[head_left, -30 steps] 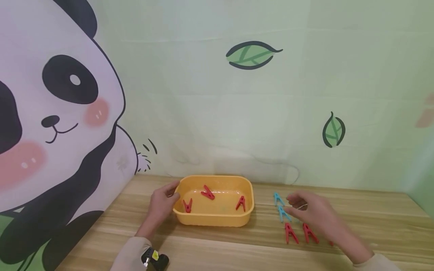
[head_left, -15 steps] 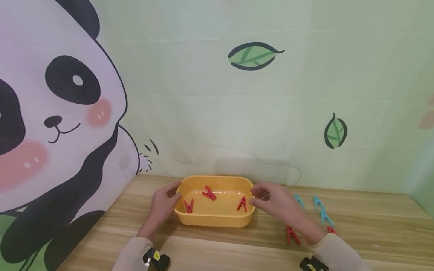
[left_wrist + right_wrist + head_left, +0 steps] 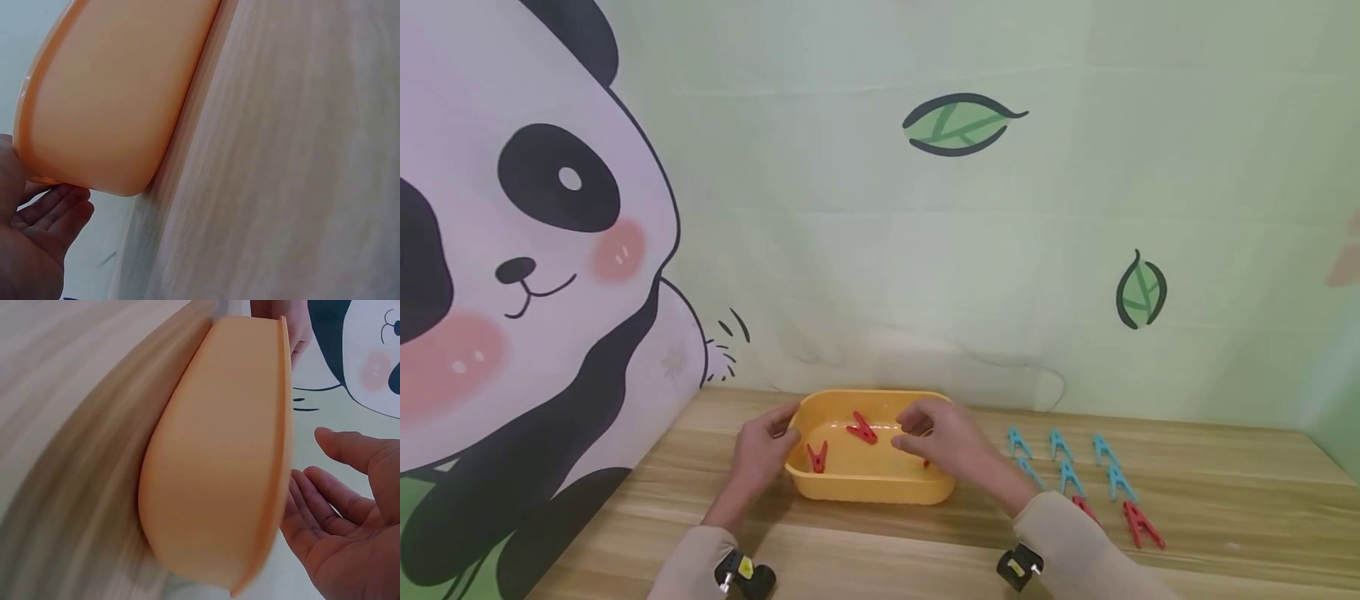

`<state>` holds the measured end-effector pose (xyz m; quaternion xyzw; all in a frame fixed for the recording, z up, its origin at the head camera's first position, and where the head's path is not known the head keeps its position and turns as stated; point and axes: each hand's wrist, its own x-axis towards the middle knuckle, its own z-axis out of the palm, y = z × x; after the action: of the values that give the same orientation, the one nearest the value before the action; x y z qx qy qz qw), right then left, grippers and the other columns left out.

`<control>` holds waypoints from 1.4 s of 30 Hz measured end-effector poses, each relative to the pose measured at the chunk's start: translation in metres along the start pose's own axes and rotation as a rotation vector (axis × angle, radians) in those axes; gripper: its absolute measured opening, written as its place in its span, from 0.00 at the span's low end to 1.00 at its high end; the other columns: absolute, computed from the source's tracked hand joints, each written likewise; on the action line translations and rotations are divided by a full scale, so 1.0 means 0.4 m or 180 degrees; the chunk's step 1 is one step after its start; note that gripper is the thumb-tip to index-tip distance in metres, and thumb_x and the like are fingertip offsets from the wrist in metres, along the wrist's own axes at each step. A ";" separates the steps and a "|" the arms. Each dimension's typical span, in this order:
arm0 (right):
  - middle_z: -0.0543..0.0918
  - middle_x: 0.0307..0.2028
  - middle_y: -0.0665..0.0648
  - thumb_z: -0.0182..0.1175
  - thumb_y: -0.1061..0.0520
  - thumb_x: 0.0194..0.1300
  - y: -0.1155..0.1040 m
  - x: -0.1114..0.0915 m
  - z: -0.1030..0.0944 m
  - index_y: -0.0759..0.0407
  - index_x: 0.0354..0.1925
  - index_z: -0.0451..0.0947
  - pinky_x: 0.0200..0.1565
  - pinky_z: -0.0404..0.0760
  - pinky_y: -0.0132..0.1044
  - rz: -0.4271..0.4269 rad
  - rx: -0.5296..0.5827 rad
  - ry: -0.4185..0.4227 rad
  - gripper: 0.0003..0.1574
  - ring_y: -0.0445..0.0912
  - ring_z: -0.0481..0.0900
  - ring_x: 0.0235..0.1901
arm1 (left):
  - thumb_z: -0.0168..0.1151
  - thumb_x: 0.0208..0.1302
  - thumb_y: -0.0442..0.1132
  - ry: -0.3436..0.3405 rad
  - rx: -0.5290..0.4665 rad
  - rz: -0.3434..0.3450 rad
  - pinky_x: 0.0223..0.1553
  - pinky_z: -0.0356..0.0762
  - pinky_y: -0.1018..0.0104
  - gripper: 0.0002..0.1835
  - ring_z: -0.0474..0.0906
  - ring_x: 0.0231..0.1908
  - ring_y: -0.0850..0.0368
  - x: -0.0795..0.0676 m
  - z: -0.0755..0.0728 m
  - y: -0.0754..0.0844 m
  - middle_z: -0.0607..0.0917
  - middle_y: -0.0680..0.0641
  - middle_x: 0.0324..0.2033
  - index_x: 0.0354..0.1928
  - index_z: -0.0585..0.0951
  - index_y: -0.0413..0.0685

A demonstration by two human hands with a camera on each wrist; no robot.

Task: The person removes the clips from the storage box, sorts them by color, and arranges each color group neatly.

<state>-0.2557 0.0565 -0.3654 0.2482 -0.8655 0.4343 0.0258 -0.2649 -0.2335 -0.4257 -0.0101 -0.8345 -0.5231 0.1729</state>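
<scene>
A yellow plastic basin (image 3: 872, 490) stands on the table with red clothespins inside. One red clothespin (image 3: 817, 457) lies at its left, another (image 3: 862, 428) near the back wall, and a third (image 3: 927, 464) is mostly hidden by my right hand. My left hand (image 3: 760, 450) holds the basin's left end, thumb and fingertips at the rim; in the left wrist view its fingers (image 3: 69, 212) lie against the end wall. Over the basin's right part hovers my right hand (image 3: 951, 437), thumb and fingers apart, nothing between them.
Right of the basin, blue clothespins (image 3: 1070, 479) lie in two rows on the wooden table (image 3: 1232, 500). Red clothespins (image 3: 1142, 525) lie in front of them, partly behind my right sleeve (image 3: 1082, 542). A cloth backdrop with a panda and leaves (image 3: 962, 125) rises behind the table.
My right hand has moved left, from above the clothespins on the table, past the basin's right rim, to over its inside. The left hand and the basin stay in place.
</scene>
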 end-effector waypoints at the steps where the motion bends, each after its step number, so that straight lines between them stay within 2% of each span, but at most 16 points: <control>1: 0.87 0.39 0.53 0.75 0.59 0.66 -0.001 0.005 0.009 0.67 0.48 0.85 0.40 0.88 0.36 -0.0017 0.0031 0.0004 0.16 0.47 0.85 0.41 | 0.60 0.68 0.24 -0.0002 -0.0005 0.0004 0.61 0.81 0.48 0.24 0.83 0.59 0.35 0.000 -0.001 0.001 0.84 0.29 0.59 0.66 0.79 0.28; 5: 0.87 0.37 0.53 0.75 0.60 0.65 -0.003 0.023 0.047 0.68 0.46 0.85 0.41 0.88 0.36 -0.0111 0.0112 0.0027 0.15 0.47 0.85 0.39 | 0.60 0.68 0.23 -0.0013 -0.0015 0.0009 0.60 0.81 0.48 0.24 0.83 0.60 0.34 -0.002 -0.003 0.004 0.84 0.29 0.59 0.66 0.78 0.27; 11: 0.88 0.37 0.53 0.76 0.57 0.64 0.000 0.045 0.089 0.66 0.45 0.86 0.43 0.87 0.38 -0.0173 -0.0057 0.0052 0.16 0.47 0.85 0.38 | 0.60 0.67 0.23 0.0014 0.0032 0.0048 0.60 0.81 0.47 0.24 0.83 0.59 0.34 -0.001 0.000 0.003 0.84 0.28 0.58 0.65 0.79 0.27; 18: 0.87 0.37 0.53 0.76 0.57 0.65 -0.001 0.059 0.121 0.66 0.46 0.86 0.44 0.88 0.38 0.0080 0.0130 -0.0059 0.16 0.46 0.84 0.39 | 0.61 0.67 0.24 0.0009 0.0045 0.0026 0.60 0.81 0.47 0.24 0.82 0.60 0.34 0.000 0.000 -0.001 0.84 0.29 0.59 0.66 0.79 0.27; 26: 0.86 0.36 0.52 0.76 0.57 0.65 -0.008 0.081 0.146 0.67 0.44 0.86 0.40 0.86 0.37 0.0161 0.0193 -0.0143 0.16 0.45 0.81 0.37 | 0.61 0.66 0.24 0.0043 0.0041 0.0087 0.59 0.82 0.48 0.24 0.83 0.59 0.34 0.004 0.002 -0.003 0.84 0.29 0.57 0.64 0.80 0.27; 33: 0.86 0.36 0.55 0.77 0.59 0.63 -0.016 0.105 0.168 0.69 0.46 0.85 0.36 0.86 0.36 0.0345 0.0253 -0.0254 0.18 0.45 0.81 0.33 | 0.60 0.68 0.24 0.0005 0.0028 0.0019 0.61 0.81 0.48 0.24 0.81 0.61 0.34 0.001 -0.001 0.005 0.83 0.29 0.60 0.66 0.78 0.27; 42: 0.86 0.38 0.56 0.77 0.59 0.62 -0.016 0.137 0.193 0.69 0.45 0.85 0.40 0.87 0.39 0.0392 0.0278 -0.0513 0.18 0.47 0.81 0.34 | 0.60 0.68 0.24 -0.0010 0.0031 0.0008 0.60 0.82 0.48 0.24 0.82 0.61 0.34 -0.003 0.001 0.005 0.83 0.29 0.59 0.66 0.79 0.27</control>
<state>-0.2876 -0.0281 -0.3943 0.2296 -0.8586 0.4510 -0.0815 -0.2636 -0.2319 -0.4244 -0.0112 -0.8373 -0.5188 0.1722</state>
